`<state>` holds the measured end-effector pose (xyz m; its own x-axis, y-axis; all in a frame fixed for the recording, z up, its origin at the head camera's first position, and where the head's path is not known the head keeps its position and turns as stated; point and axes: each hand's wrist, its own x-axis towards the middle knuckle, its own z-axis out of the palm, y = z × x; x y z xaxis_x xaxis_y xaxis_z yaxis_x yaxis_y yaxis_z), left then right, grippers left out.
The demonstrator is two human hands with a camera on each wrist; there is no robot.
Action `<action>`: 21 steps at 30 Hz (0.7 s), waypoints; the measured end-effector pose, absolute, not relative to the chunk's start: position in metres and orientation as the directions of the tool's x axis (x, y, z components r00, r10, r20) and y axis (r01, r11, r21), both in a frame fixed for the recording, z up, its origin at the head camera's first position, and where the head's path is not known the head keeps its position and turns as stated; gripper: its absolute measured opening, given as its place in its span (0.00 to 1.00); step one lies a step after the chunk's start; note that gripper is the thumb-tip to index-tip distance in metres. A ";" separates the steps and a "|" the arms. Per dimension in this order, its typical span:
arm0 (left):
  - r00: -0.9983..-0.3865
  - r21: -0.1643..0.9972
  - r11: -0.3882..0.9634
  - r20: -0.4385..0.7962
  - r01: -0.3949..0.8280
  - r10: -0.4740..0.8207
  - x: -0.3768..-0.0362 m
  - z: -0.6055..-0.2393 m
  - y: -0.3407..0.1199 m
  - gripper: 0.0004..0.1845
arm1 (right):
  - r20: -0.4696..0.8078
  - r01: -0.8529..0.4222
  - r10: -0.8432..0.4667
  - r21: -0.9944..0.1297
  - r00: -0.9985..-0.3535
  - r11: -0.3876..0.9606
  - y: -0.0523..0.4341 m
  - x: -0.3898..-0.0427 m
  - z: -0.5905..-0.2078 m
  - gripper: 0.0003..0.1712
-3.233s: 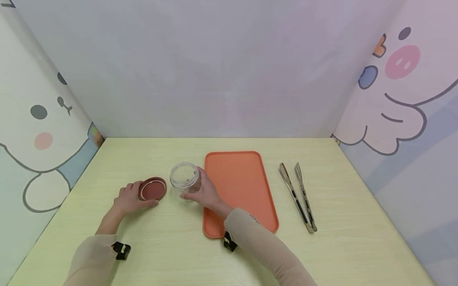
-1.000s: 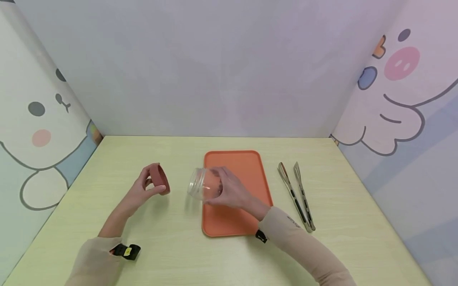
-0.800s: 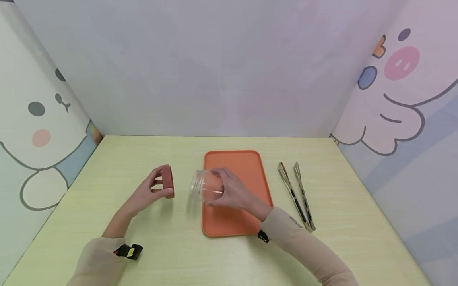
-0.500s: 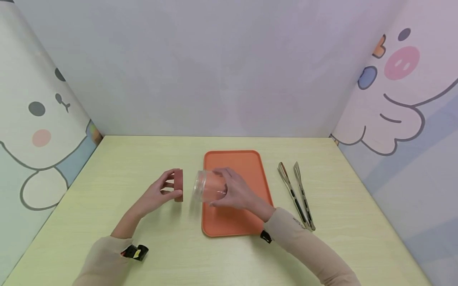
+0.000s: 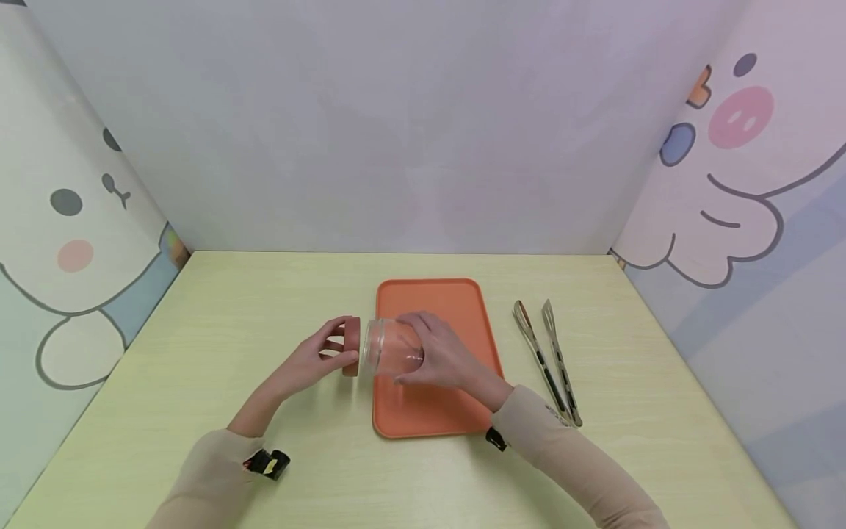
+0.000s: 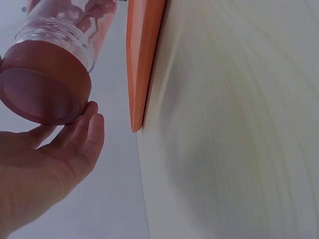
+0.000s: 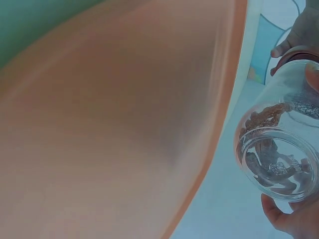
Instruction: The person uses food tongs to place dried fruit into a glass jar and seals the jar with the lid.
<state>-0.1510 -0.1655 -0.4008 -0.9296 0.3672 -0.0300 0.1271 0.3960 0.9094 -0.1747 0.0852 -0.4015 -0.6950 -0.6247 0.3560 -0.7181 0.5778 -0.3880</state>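
Observation:
My left hand (image 5: 300,371) grips a reddish-brown round lid (image 5: 352,347) by its rim, thumb on the near side and fingers on the far side. The lid stands on edge, facing the mouth of a clear glass jar (image 5: 390,349), with a narrow gap in the head view. Tilted onto its side, the jar is held around its base end by my right hand (image 5: 444,358), above the orange tray (image 5: 429,422). In the left wrist view the lid (image 6: 45,82) overlaps the jar's neck. Brownish patches show on the jar (image 7: 264,119) in the right wrist view; I cannot tell whether they are reflections.
Right of the tray lies a pair of metal tongs (image 5: 558,367) with dark grip sections, its tips spread apart. A pale wood-patterned table (image 5: 218,316) carries everything. Grey and cartoon-printed walls (image 5: 410,147) enclose the back and sides.
From the table at left, the lid was lifted, turned on edge and brought right to the jar's mouth. The jar was tipped onto its side and shifted right over the tray.

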 end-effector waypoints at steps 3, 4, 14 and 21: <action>-0.926 0.908 0.401 -0.042 0.121 0.375 -0.147 -0.391 -0.160 0.32 | 0.378 -0.739 -0.635 -0.353 -0.673 0.574 0.085 -0.175 -0.401 0.47; -0.925 0.907 0.404 -0.048 0.118 0.377 -0.146 -0.388 -0.158 0.32 | 0.383 -0.744 -0.638 -0.343 -0.668 0.573 0.085 -0.174 -0.401 0.47; -0.923 0.903 0.419 -0.079 0.094 0.377 -0.140 -0.375 -0.150 0.30 | 0.404 -0.775 -0.665 -0.257 -0.629 0.577 0.086 -0.175 -0.403 0.48; -0.919 0.894 0.437 -0.085 0.100 0.385 -0.140 -0.373 -0.148 0.30 | 0.401 -0.768 -0.660 -0.248 -0.636 0.590 0.087 -0.174 -0.403 0.48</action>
